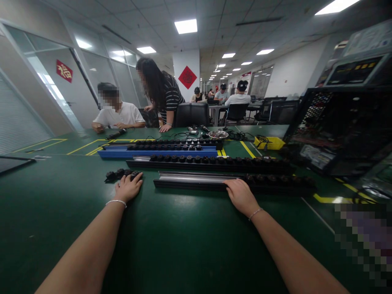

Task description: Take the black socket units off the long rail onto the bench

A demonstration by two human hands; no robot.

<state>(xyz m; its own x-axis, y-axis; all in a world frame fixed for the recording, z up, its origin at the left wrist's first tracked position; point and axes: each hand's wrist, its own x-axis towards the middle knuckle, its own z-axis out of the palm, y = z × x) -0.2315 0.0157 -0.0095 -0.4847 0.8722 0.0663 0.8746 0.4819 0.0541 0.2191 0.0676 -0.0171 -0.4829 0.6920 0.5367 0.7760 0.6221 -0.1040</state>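
Note:
My left hand [129, 188] is closed on a small black round part at the right end of a short row of black parts [114, 175]. My right hand [241, 197] grips the near edge of a long black rail [186, 185], fingers pressed together over it. A bare silvery channel shows along the rail's left half, while black round parts [272, 179] sit in its right half. Just behind lies a second black rail [171, 164] filled with similar parts, apart from a short bare stretch at its left end.
A blue rail [153, 153] lies farther back on the green table [171, 245]. Beyond it are a metal dish [218, 134] and cables. A yellow tray [269, 143] and an open computer case [333, 126] stand at right. Two people [118, 116] are across the table.

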